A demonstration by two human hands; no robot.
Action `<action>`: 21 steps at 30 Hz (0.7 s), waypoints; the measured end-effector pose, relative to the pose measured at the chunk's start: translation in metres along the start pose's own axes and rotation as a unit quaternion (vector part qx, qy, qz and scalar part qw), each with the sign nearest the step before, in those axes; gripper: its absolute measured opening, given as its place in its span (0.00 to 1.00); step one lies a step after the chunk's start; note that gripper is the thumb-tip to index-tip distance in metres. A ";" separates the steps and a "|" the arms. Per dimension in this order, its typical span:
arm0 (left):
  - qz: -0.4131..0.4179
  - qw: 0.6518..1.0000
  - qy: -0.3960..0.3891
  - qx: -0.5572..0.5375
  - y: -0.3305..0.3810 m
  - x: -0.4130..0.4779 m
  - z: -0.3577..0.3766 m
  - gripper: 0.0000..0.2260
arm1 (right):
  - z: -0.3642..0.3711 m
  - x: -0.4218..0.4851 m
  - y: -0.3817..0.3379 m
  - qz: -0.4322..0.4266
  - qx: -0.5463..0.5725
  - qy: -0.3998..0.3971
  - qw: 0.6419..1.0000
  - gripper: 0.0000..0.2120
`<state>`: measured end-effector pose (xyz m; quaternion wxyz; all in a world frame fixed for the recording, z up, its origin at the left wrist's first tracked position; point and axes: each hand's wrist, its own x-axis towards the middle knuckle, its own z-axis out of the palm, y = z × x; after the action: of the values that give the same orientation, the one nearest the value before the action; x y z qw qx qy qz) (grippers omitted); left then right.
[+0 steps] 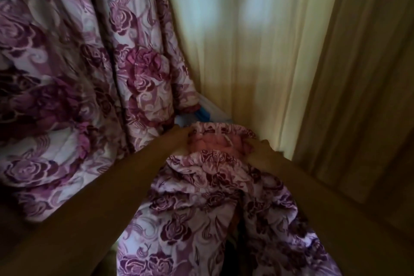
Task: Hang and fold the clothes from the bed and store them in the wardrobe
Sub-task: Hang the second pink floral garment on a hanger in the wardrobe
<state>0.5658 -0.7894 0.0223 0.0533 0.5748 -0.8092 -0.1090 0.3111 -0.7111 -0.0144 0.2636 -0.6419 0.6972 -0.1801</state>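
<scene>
Low in the middle of the view, two bare hands are holding up a purple rose-printed garment (212, 186) with a pink lining, in front of a cream panel (246, 51). The right hand (263, 149) is gripping the bunched top edge, fingers curled into it. The left hand (178, 138) is touching the same edge, but its fingers are buried in cloth, so their state cannot be told. Matching floral cloth (67, 74) is hanging at left. The step is likely calling for finding both shoulders, keeping the top edge level and letting the fabric drop straight. No label or writing is showing legibly.
</scene>
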 end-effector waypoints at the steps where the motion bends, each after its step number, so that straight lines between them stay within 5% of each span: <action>1: -0.002 1.000 -0.014 -0.001 -0.001 -0.001 0.001 0.26 | 0.000 0.002 -0.004 -0.003 0.004 -0.014 1.000 0.39; 4: 0.002 0.999 -0.032 -0.020 -0.001 0.002 -0.005 0.22 | -0.010 0.008 -0.007 -0.004 -0.030 -0.037 0.999 0.42; 7: 0.018 0.999 -0.029 -0.032 0.005 0.000 -0.024 0.08 | -0.031 0.013 -0.004 0.022 0.032 0.004 0.999 0.27; 12: -0.001 0.993 -0.114 -0.027 0.036 -0.020 -0.078 0.09 | -0.089 -0.003 -0.033 0.001 0.046 0.064 0.997 0.10; 16: -0.014 0.990 -0.089 -0.109 0.063 -0.044 -0.146 0.11 | -0.153 -0.036 -0.064 -0.034 -0.033 0.072 0.996 0.08; 21: 0.033 0.998 0.032 -0.044 0.090 -0.074 -0.236 0.05 | -0.228 -0.084 -0.107 -0.046 -0.133 0.145 0.979 0.19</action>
<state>0.5580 -0.7184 0.2753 0.1084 0.5478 -0.8202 -0.1243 0.2627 -0.6596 0.2418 0.0632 -0.6697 0.7156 -0.1883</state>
